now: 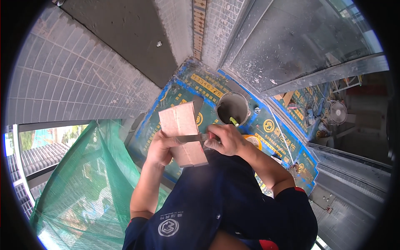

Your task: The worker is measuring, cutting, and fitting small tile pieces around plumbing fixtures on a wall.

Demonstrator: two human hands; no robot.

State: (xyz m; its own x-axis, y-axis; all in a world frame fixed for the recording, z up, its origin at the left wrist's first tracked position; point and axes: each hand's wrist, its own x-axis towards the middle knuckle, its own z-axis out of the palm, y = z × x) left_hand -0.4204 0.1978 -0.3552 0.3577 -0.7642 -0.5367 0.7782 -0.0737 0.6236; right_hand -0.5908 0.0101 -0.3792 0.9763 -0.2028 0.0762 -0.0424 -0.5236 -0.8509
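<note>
Your left hand (160,146) grips the left edge of the tan panel (180,118), thumb over the face and reaching to the scraper (191,138). Hold the panel firm from behind so that it doesn't twist under pressure, and set that thumb lower or nearer the edge, clear of the blade. The panel is up in front of your body, above the covered floor (183,89), with the blade lying across its middle. Lay the blade flat and press evenly along its length; a tilt could dig one corner in. Your right hand (225,139) has its fingers closed around the scraper's red handle; a loose wrist should give you a smoother stroke than a stiff arm.

As for what you can't see: your left fingers are behind the panel, apart from the thumb, so their exact hold can't be told. Whether the panel is tile or card is unclear, as is whether the blade truly touches it. The right palm hides most of the handle. The bucket (225,99) is shadowed inside, around a green handle-like piece (233,121). Your right forearm partly covers a yellow-rimmed tub (259,143).
</note>
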